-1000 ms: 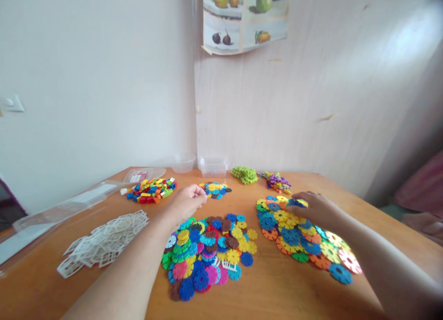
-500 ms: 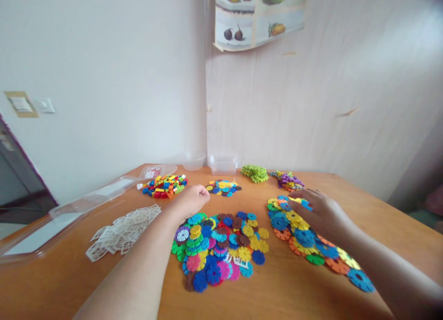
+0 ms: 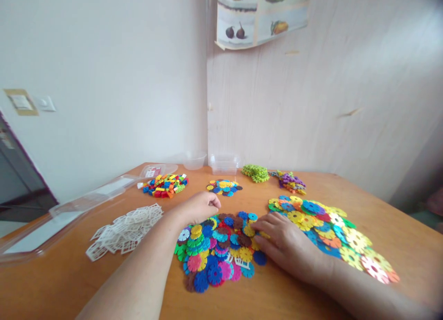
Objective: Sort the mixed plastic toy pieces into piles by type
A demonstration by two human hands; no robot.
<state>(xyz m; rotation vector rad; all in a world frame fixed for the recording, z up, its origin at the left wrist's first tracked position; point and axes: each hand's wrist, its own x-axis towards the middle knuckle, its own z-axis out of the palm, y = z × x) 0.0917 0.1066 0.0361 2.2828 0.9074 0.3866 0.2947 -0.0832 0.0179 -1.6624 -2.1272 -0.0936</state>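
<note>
My left hand hovers at the back edge of a mixed pile of plastic snowflake discs. Its fingers are curled closed, and whatever they may hold is hidden. At the pile's right edge, my right hand has its fingers and thumb around a yellow snowflake disc, partly covered by the hand. A long heap of sorted snowflake discs, mostly yellow, blue and orange, lies just beyond my right hand. Small white frame-like pieces rest on the front of the mixed pile.
White lattice pieces lie at the left, with colourful building bricks behind. Farther back are small discs, green pieces, purple pieces and clear containers. Clear plastic lids line the table's left edge.
My right hand has moved left and nearer, from above the sorted heap to the mixed pile's right edge, uncovering more of the heap. My left hand has shifted slightly right, still curled.
</note>
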